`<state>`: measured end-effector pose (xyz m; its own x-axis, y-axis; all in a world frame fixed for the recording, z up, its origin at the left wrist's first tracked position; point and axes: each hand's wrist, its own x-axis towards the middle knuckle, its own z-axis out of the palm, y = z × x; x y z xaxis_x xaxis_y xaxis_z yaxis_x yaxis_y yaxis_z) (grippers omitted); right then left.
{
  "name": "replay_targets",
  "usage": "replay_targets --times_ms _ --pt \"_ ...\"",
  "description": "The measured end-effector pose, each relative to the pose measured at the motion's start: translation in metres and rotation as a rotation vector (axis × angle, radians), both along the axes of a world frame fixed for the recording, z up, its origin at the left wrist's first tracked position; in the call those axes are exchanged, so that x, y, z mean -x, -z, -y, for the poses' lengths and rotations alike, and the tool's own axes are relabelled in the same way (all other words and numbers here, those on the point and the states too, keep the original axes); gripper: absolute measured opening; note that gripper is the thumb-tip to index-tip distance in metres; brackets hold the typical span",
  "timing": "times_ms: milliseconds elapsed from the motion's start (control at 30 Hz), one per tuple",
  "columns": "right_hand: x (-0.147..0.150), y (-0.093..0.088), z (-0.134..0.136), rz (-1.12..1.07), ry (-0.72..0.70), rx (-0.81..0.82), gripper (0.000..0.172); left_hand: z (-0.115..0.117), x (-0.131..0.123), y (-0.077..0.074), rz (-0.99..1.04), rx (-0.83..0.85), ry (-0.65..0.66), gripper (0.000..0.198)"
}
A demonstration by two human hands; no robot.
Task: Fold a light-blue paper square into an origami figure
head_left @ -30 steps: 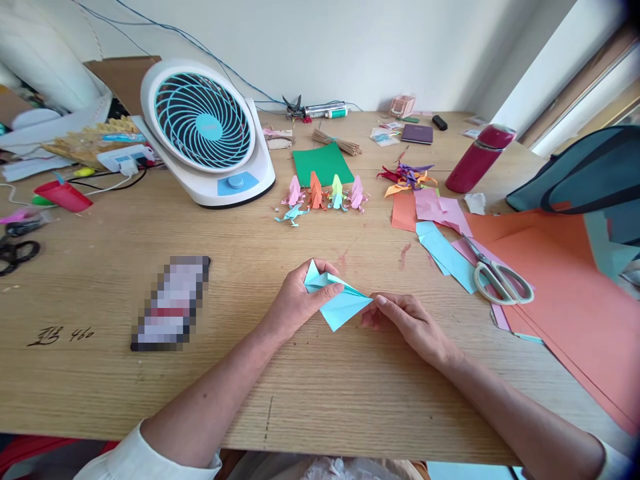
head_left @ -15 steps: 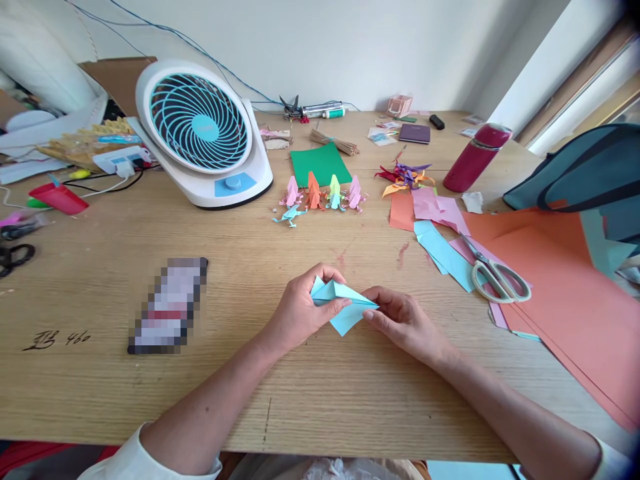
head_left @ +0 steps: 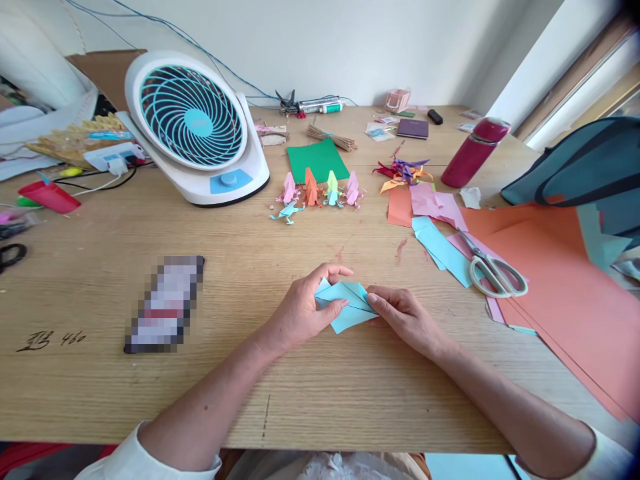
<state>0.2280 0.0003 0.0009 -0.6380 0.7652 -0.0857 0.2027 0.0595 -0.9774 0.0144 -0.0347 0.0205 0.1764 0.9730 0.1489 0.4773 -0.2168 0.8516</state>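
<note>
the left hand (head_left: 313, 307) and right hand (head_left: 407, 317) grip a folded blue paper (head_left: 353, 317) between them, over the counter (head_left: 240, 267). small paper figures (head_left: 311, 190) sit beyond the hands; scissors (head_left: 487, 261) lie to their right.

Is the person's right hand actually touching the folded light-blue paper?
Touching. The head view shows the right hand at the right end of the folded light-blue paper, its thumb overlapping the sheet.

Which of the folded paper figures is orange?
The orange figure is second from left in the row of four, between a pink figure and a green-and-blue figure; no other is orange.
</note>
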Motion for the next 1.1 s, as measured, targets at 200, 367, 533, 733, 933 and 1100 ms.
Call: replay_targets --times_ms 200,367,533,733,933,1100 --pt "-0.004 -0.001 -0.005 -0.021 -0.088 0.087 0.044 0.000 0.001 -0.003 0.003 -0.005 0.023 0.039" --pt "-0.007 -0.001 -0.006 0.004 -0.103 0.087 0.048 0.000 0.002 -0.003 0.017 -0.001 0.068 0.040" --pt "-0.007 -0.005 -0.007 -0.014 -0.124 0.070 0.048 -0.001 0.003 -0.002 0.017 0.012 0.065 0.041" --pt "-0.005 -0.007 -0.007 -0.034 -0.115 0.078 0.047 0.000 0.002 -0.001 0.077 0.067 0.081 0.043" --pt "-0.001 0.003 -0.006 -0.193 -0.127 0.152 0.036 -0.001 -0.002 0.005 0.271 0.105 0.120 0.050" --pt "-0.003 0.005 -0.006 -0.173 -0.149 0.118 0.036 -0.001 -0.006 0.011 0.435 0.180 0.111 0.058"
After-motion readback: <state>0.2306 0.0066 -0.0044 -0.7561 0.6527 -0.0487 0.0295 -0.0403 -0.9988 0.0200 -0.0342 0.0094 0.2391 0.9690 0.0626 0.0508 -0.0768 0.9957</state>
